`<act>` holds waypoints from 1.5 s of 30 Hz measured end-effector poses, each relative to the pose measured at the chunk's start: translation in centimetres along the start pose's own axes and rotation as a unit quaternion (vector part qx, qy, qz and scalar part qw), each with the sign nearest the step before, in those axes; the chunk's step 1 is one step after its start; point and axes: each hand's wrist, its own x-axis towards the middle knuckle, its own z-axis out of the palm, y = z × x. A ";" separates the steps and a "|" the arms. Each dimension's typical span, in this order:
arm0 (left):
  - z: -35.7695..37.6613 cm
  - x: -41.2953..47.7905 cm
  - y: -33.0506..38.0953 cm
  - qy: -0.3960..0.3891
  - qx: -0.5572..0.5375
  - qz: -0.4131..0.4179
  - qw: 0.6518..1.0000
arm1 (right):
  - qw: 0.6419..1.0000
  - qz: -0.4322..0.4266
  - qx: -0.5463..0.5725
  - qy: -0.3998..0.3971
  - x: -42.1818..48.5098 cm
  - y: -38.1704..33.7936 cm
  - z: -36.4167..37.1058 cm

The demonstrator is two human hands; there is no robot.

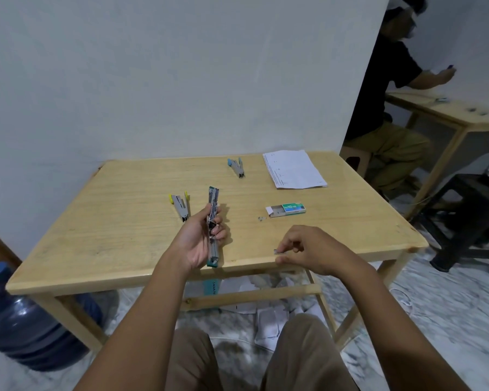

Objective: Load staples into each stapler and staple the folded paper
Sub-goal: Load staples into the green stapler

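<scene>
- Sitting on the wooden table [124, 207], the staple box [290, 209] has its tray slid partly out to the left, and a small clump of loose staples [261, 218] lies just beside that open end.
- Beyond the box lies the folded paper [294, 170], with a blue-tipped stapler [236, 167] farther left; a yellow-tipped stapler [180, 207] lies well left of the box.
- Off the table, a blue water jug [20, 320] stands on the floor far left of the box, paper scraps [268, 320] litter the floor below it, and another person [384, 108] sits at a second table far to its right.
- Left of the box and nearer the wearer, the left hand [201, 241] grips a teal stapler [213, 210] swung fully open, thumb and curled fingers wrapped round its middle.
- Nearer than the box, by the table's front edge, the right hand [308, 251] pinches a short staple strip [276, 251] between thumb and forefinger, apart from the open stapler.
- The box's green-blue label shows "10"; the rest is too small to read.
</scene>
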 end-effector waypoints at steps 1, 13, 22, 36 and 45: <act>0.0 -0.1 0.0 -0.002 0.002 0.000 1.000 | 1.000 -0.004 0.002 -0.003 0.0 0.1 0.0; -0.4 0.2 0.0 -0.017 0.009 -0.027 0.999 | 0.980 -0.029 0.173 0.090 0.9 -1.5 1.1; -0.8 1.0 -0.1 -0.048 0.003 -0.064 0.997 | 0.970 -0.101 0.200 0.096 5.1 -5.9 2.0; -1.0 1.6 -0.1 -0.060 0.001 -0.063 0.996 | 0.986 -0.130 0.039 0.094 8.5 -7.1 2.5; -1.3 1.8 -0.2 -0.059 -0.001 -0.059 0.996 | 0.979 -0.134 -0.007 0.151 8.6 -7.3 3.0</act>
